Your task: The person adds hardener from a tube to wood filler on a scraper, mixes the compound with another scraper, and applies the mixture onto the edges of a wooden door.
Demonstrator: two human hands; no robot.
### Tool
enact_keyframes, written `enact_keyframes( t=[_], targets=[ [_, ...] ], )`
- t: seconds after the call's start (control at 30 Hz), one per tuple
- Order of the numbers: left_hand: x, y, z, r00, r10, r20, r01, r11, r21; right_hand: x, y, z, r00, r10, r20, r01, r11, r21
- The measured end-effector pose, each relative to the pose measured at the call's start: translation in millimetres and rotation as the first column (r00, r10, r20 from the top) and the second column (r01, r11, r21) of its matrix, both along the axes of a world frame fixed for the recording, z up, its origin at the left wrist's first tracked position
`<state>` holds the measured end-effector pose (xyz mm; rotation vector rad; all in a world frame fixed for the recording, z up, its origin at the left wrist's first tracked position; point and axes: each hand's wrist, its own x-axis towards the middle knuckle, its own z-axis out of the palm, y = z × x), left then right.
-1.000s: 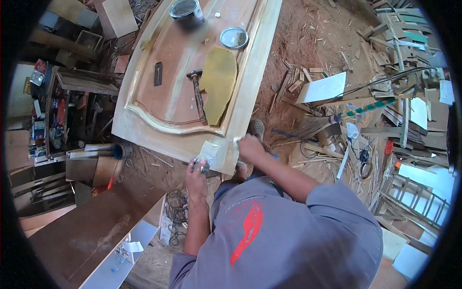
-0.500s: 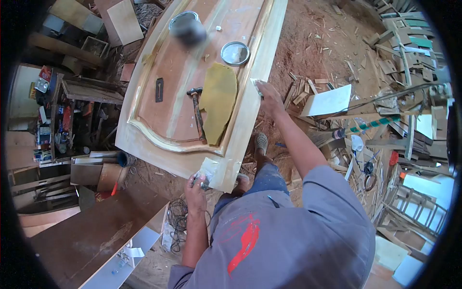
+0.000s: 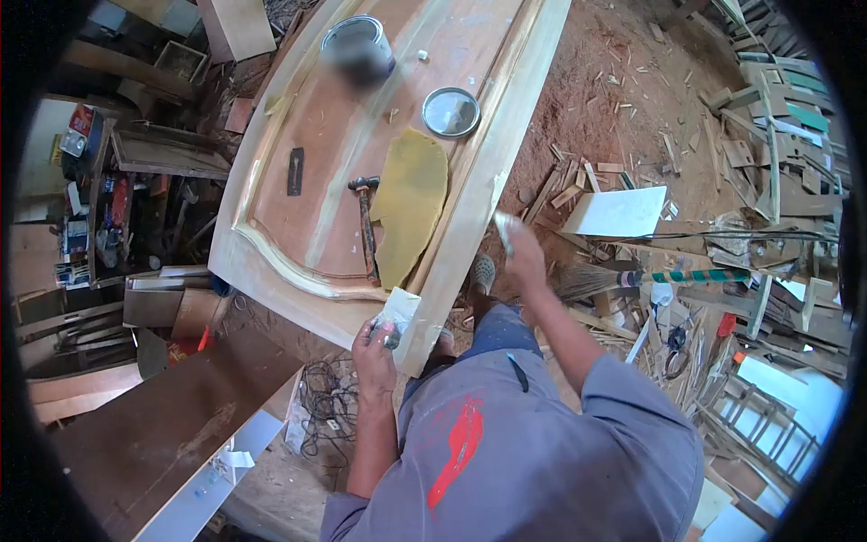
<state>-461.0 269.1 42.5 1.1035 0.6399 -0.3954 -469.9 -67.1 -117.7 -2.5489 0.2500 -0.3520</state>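
Note:
My left hand is closed around a pale, flat putty scraper with grey-white smears, held over the lower corner of a wooden door panel. To the right of the panel's edge, my right hand grips a second whitish scraper, blurred and apart from the wood. On the panel lie a torn yellow sheet of sandpaper, a hammer and a small dark flat piece. Farther up stand an open tin and its round lid.
A brown board-topped cabinet stands at lower left, beside tangled cables. Cluttered shelves are at left. On the right, wood scraps, a white board and a broom lie on the dirt floor.
My right hand has come off the panel's right edge and moved down toward me with its scraper. My left hand's scraper has shifted slightly up and right.

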Motion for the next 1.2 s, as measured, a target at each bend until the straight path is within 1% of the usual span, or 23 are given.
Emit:
enact_keyframes(
  t=[0.07, 0.1, 0.17, 0.23, 0.33, 0.43, 0.53, 0.63, 0.73, 0.8, 0.93, 1.07, 1.1, 1.2],
  targets=[
    [1, 0, -5, 1.0, -0.007, 0.006, 0.007, 1.0, -0.003, 69, -36, 31, 0.998, -0.062, 0.031, 0.061, 0.998, 0.006],
    [2, 0, -6, 1.0, -0.01, 0.011, 0.01, 1.0, -0.004, 106, -54, 45, 0.992, -0.037, 0.124, 0.043, 0.998, -0.042],
    [0, -2, -1, 1.0, -0.005, 0.006, 0.005, 1.0, -0.005, 158, -95, 29, 0.999, 0.005, -0.054, -0.019, 0.963, -0.267],
    [-2, 5, 0, 1.0, -0.006, 0.006, 0.006, 1.0, -0.003, 193, -100, 52, 0.944, -0.083, -0.321, 0.012, 0.976, -0.218],
    [-7, 22, -2, 1.0, -0.007, 0.008, 0.007, 1.0, -0.008, 200, -87, 42, 0.827, -0.051, -0.559, -0.122, 0.956, -0.267],
    [-12, 42, 0, 1.0, 0.014, 0.011, -0.014, 0.999, -0.034, 168, -48, 40, 0.803, -0.024, -0.595, -0.13, 0.968, -0.215],
    [-15, 62, -3, 1.0, -0.002, 0.018, 0.003, 0.998, -0.065, 123, 3, 43, 0.826, -0.025, -0.563, -0.117, 0.97, -0.215],
    [-19, 81, 1, 0.999, -0.029, 0.021, 0.031, 0.998, -0.064, 80, 53, 56, 0.847, 0.031, -0.531, -0.17, 0.961, -0.216],
    [-24, 102, -3, 0.997, -0.064, 0.042, 0.067, 0.995, -0.076, 34, 103, 54, 0.879, 0.047, -0.474, -0.177, 0.956, -0.233],
    [-26, 114, -5, 0.994, -0.087, 0.07, 0.093, 0.991, -0.097, 9, 139, 61, 0.836, 0.033, -0.548, -0.181, 0.959, -0.219],
    [-29, 130, 4, 0.991, -0.096, 0.092, 0.106, 0.988, -0.11, -45, 197, 57, 0.879, 0.095, -0.467, -0.204, 0.96, -0.189],
    [-34, 147, -1, 0.985, -0.131, 0.111, 0.144, 0.981, -0.126, -80, 233, 60, 0.886, 0.107, -0.452, -0.204, 0.964, -0.172],
    [-35, 150, -1, 0.984, -0.141, 0.113, 0.155, 0.979, -0.133, -81, 236, 68, 0.887, 0.109, -0.449, -0.201, 0.966, -0.162],
    [-36, 156, 4, 0.968, -0.202, 0.151, 0.208, 0.978, -0.024, -68, 222, 96, 0.798, 0.124, -0.59, -0.168, 0.986, -0.019]
  ],
)
